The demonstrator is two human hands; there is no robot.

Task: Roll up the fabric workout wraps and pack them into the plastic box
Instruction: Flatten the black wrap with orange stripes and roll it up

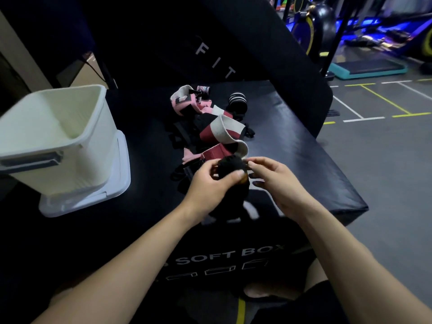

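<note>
- A gym or fitness studio — the working surface is a black padded plyo box [268,141] printed "SOFT BOX" on its near face.
- A tall black padded panel [187,43] behind it carries the white letters "FIT".
- The grey floor [374,160] is marked with yellow and white lines.
- A teal aerobic step platform [369,69] sits on the floor at the back right.
- Beyond it stand blue-lit exercise machines [392,26] and a dark round ball [323,19] — blurred, so their types are unclear.
- Pink, red and black workout wraps [219,129] lie heaped on the box, beside a white plastic storage box [58,136].
</note>
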